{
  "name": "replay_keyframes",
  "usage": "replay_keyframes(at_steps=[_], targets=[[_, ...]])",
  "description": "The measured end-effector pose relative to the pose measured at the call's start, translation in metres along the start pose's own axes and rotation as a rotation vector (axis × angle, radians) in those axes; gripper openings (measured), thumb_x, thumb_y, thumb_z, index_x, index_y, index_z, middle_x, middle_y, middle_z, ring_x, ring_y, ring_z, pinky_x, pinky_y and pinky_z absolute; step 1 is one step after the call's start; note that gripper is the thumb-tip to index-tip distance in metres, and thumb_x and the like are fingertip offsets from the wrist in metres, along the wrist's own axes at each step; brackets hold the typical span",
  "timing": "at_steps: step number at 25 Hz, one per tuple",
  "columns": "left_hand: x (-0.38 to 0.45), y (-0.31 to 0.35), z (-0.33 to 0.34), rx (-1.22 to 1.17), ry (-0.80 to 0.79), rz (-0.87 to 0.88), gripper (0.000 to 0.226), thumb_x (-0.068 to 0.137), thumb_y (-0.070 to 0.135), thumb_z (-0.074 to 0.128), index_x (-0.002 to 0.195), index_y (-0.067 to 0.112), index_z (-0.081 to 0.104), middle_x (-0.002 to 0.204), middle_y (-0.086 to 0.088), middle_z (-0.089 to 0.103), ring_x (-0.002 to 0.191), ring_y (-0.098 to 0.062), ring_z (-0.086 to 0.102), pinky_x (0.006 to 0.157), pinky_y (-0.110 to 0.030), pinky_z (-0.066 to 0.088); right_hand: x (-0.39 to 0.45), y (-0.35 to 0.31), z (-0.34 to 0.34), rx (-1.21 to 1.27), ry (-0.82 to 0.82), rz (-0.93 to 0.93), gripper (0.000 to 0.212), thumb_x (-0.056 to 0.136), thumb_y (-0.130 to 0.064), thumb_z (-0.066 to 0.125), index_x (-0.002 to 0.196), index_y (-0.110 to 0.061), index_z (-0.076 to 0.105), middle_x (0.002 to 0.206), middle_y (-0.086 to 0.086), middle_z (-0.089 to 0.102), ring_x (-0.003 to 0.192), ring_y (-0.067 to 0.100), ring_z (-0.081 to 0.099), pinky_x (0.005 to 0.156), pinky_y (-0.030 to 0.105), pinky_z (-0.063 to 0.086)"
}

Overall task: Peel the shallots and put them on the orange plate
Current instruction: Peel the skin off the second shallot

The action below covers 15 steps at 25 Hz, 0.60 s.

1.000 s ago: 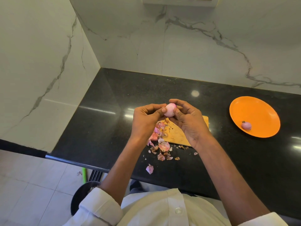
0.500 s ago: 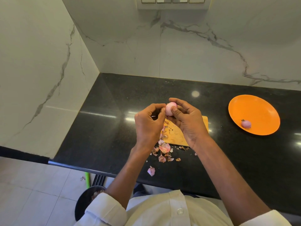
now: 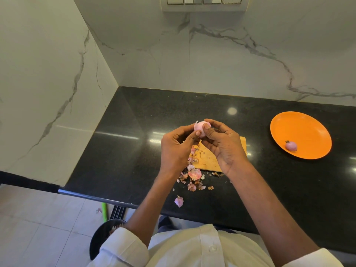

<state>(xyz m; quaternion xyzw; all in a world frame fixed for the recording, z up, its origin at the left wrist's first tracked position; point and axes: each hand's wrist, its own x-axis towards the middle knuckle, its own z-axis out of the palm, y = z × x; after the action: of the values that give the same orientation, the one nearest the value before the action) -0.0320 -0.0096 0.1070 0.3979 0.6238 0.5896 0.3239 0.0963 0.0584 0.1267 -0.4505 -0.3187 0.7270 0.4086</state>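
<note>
**Head view: working the last skin off a shallot**

Head view has both of my hands raised over the cutting board point(image 3: 207, 159) at the centre of the frame. My right hand point(image 3: 224, 147) cradles the shallot point(image 3: 201, 127), fingers curled round it, while my left hand point(image 3: 176, 149) pinches at its near side with thumb and forefinger. A thin flap of skin point(image 3: 196, 123) curls up at the shallot's upper left. I judge the peeling nearly done. To finish well, I should catch that loose flap and pull along the bulb, turning it with my right hand. One peeled shallot point(image 3: 291, 146) already sits on the orange plate point(image 3: 300, 124) at the right of the bench point(image 3: 134, 151). Peelings point(image 3: 194, 174) lie below the board.
</note>
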Motion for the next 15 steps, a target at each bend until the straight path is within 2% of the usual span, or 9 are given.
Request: replay_keyframes(at_steps=[3, 6, 8, 10, 13, 15], targets=[[-0.0013, -0.0001, 0.0012, 0.052, 0.023, 0.062, 0.024, 0.102, 0.011, 0.073, 0.126, 0.008, 0.077, 0.108, -0.001, 0.082, 0.096, -0.014, 0.08, 0.087, -0.031, 0.066, 0.0005, -0.0017, -0.0018, -0.01, 0.007, 0.018, 0.026, 0.092, -0.017, 0.077, 0.118, -0.012, 0.076, 0.114, 0.009, 0.079, 0.107, 0.029, 0.077, 0.087, 0.036, 0.064], [-0.0034, -0.0006, 0.0035, 0.095, 0.095, 0.091, 0.016, 0.1, 0.013, 0.076, 0.115, 0.01, 0.079, 0.097, 0.001, 0.081, 0.088, -0.015, 0.079, 0.08, -0.032, 0.067, -0.0011, -0.0002, -0.0002, -0.039, -0.016, 0.036, 0.025, 0.097, -0.017, 0.073, 0.121, -0.011, 0.076, 0.12, 0.011, 0.076, 0.109, 0.029, 0.076, 0.089, 0.037, 0.064], [-0.0048, -0.0022, 0.0034, 0.085, 0.126, 0.06, 0.013, 0.1, 0.016, 0.076, 0.112, 0.009, 0.079, 0.093, 0.001, 0.08, 0.083, -0.017, 0.079, 0.076, -0.031, 0.066, -0.0018, -0.0001, 0.0012, -0.064, -0.031, 0.043, 0.024, 0.101, -0.018, 0.067, 0.123, -0.01, 0.074, 0.122, 0.011, 0.074, 0.11, 0.028, 0.074, 0.088, 0.037, 0.064], [-0.0039, -0.0037, 0.0013, 0.0, 0.119, -0.019, 0.015, 0.102, 0.019, 0.075, 0.111, 0.008, 0.078, 0.092, -0.004, 0.08, 0.08, -0.022, 0.079, 0.073, -0.038, 0.067, -0.0013, -0.0014, 0.0014, -0.083, -0.049, 0.059, 0.026, 0.105, -0.018, 0.062, 0.127, -0.01, 0.073, 0.124, 0.011, 0.073, 0.107, 0.026, 0.074, 0.087, 0.036, 0.064], [-0.0018, -0.0059, -0.003, -0.093, 0.02, -0.079, 0.02, 0.103, 0.021, 0.073, 0.116, 0.007, 0.076, 0.099, -0.007, 0.081, 0.087, -0.027, 0.079, 0.08, -0.05, 0.067, -0.0005, -0.003, -0.0023, -0.088, -0.08, 0.087, 0.029, 0.109, -0.019, 0.054, 0.13, -0.009, 0.071, 0.123, 0.012, 0.072, 0.101, 0.022, 0.072, 0.079, 0.031, 0.063], [-0.0012, -0.0056, -0.0032, -0.096, -0.024, -0.071, 0.025, 0.101, 0.019, 0.075, 0.123, 0.008, 0.074, 0.105, -0.004, 0.081, 0.094, -0.023, 0.08, 0.085, -0.045, 0.067, -0.0005, -0.0038, -0.0046, -0.089, -0.093, 0.066, 0.029, 0.11, -0.018, 0.052, 0.128, -0.01, 0.073, 0.122, 0.01, 0.072, 0.101, 0.021, 0.07, 0.076, 0.028, 0.061]])
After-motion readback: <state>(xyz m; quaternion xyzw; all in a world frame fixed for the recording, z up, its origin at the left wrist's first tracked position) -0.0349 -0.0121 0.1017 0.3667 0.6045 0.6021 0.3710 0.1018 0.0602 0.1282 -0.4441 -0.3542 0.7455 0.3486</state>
